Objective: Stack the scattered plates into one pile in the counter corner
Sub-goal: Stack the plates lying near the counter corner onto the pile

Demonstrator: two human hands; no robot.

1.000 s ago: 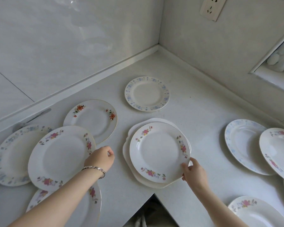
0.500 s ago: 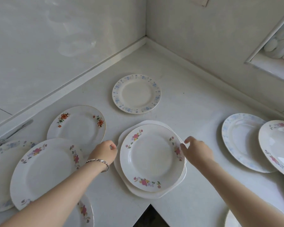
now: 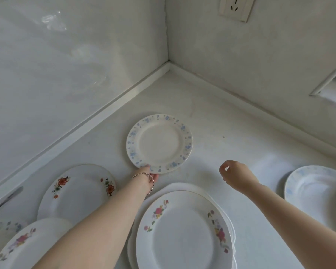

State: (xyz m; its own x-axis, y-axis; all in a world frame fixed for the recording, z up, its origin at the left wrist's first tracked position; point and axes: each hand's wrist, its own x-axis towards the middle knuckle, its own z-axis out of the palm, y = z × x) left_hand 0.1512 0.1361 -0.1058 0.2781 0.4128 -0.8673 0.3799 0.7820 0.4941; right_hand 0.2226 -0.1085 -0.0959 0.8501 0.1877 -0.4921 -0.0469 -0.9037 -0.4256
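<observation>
Both hands had left the near stack and gone forward. The left grip, earlier beside the stack's left rim, now pinched the near edge of the blue-flowered plate, thumb on top of the rim and a finger curled under it. The right grip, earlier at the stack's right rim, hung over the table just right of that plate, fingers loosely curled and grasping nothing.

Nearest of all, on the near side of the blue-flowered plate, the pink-rose plate lay on a scalloped plate. The scalloped far edge stopped short of the blue-flowered plate's near rim, leaving a narrow strip of table that the left wrist and its bracelet crossed. To the near left of the blue-flowered plate lay a red-flowered plate, apart from it, and a second pink-flowered plate reached that one's near rim. Well to the right of the blue-flowered plate sat a pale blue plate, with open table between the two under the right grip.

The blue-flowered plate itself lay flat on the table, short of the corner. Open table ran from its far rim, and from its left and right edges, to the raised strip at the foot of both walls. High beyond it a wall socket showed.
</observation>
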